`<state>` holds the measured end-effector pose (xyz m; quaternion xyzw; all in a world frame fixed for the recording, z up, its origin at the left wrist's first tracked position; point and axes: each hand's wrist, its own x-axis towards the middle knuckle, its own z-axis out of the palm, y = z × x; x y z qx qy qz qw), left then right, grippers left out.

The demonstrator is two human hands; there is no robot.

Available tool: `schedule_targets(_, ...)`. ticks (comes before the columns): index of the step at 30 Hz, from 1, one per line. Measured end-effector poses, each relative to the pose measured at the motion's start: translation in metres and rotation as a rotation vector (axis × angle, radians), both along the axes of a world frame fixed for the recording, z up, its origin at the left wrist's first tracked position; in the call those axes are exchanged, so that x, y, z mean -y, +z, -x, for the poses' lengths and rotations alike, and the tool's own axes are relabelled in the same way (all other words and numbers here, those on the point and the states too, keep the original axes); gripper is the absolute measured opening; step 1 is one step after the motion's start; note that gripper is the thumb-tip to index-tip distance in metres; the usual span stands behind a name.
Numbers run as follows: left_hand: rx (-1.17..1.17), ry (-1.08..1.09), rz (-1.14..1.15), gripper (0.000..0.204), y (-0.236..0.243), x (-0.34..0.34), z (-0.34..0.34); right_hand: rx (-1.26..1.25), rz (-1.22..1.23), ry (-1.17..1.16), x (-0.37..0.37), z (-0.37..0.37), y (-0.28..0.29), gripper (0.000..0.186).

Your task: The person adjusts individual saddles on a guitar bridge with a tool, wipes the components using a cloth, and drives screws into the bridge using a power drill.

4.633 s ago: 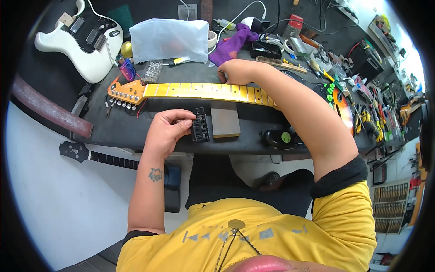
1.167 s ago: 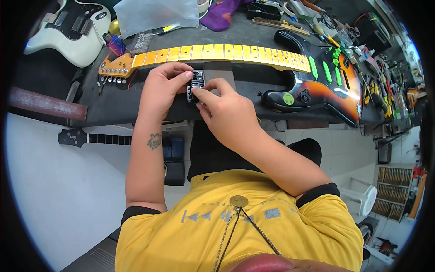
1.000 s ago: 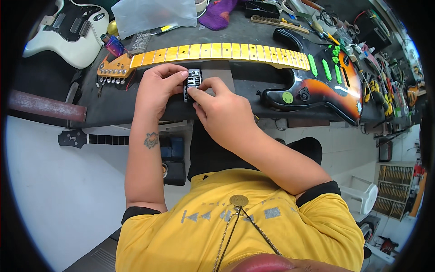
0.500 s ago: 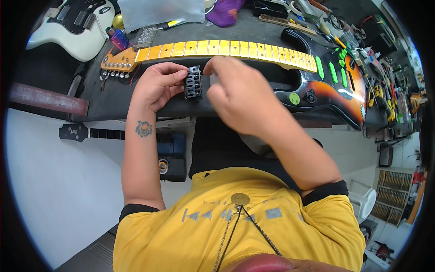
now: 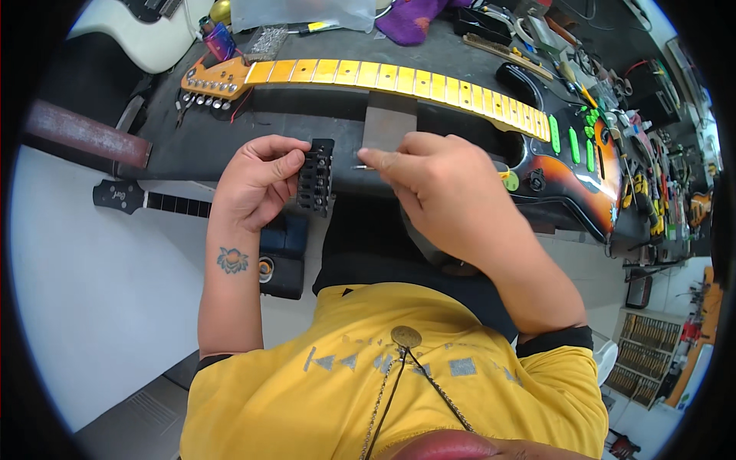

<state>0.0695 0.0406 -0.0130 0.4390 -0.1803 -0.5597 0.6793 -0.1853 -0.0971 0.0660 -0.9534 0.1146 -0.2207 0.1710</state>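
Note:
A black guitar bridge [image 5: 316, 180] with a row of saddles is pinched upright between the thumb and fingers of my left hand [image 5: 264, 176], in front of the bench edge. My right hand [image 5: 445, 188] is closed round a slim screwdriver [image 5: 361, 167], its thin metal tip pointing left toward the bridge with a gap between them. Most of the tool is hidden in my fist. Beyond my hands lies a sunburst electric guitar [image 5: 563, 172] with a maple neck [image 5: 368, 75] and green pickup covers [image 5: 574, 146].
A grey block [image 5: 387, 123] sits under the neck. A white guitar body [image 5: 146, 38] lies at the far left, near a clear bag of small parts [image 5: 268, 42] and a purple cloth [image 5: 410, 19]. Hand tools [image 5: 652, 180] crowd the right side. A dark headstock [image 5: 119, 197] shows below the bench.
My left hand has lowered the bridge a little and turned it. My right hand has moved right and down, away from the bridge, and the tool tip now shows. The view has shifted slightly.

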Motion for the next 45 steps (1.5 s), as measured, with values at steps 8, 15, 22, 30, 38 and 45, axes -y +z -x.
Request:
schedule_targets(8, -0.103, -0.036, 0.095, 0.017, -0.01, -0.025, 0.012, 0.051, 0.008, -0.08, -0.026, -0.006, -0.022, 0.026)
schedule_targets(15, -0.101, 0.024, 0.133, 0.019, -0.025, -0.033, 0.018, 0.097, -0.035, -0.124, -0.037, -0.012, -0.023, 0.021)
schedule_targets(22, -0.179, -0.11, 0.238, 0.018, -0.022, -0.035, 0.035, -0.052, -0.877, -0.082, -0.032, -0.017, -0.024, 0.024)
schedule_targets(30, -0.217, -0.206, 0.328, 0.017, -0.033, -0.039, 0.051, -0.015, -1.292, 0.038, -0.028, -0.01, -0.036, 0.028)
schedule_targets(38, -0.232, -0.303, 0.255, 0.033, -0.035, -0.041, 0.057, -0.012, -1.268, 0.093, -0.031, -0.003, -0.037, 0.025)
schedule_targets(45, -0.23, -0.331, 0.346, 0.046, -0.053, -0.048, 0.062, -0.1, -1.204, 0.05, -0.034, 0.003, -0.027, 0.027)
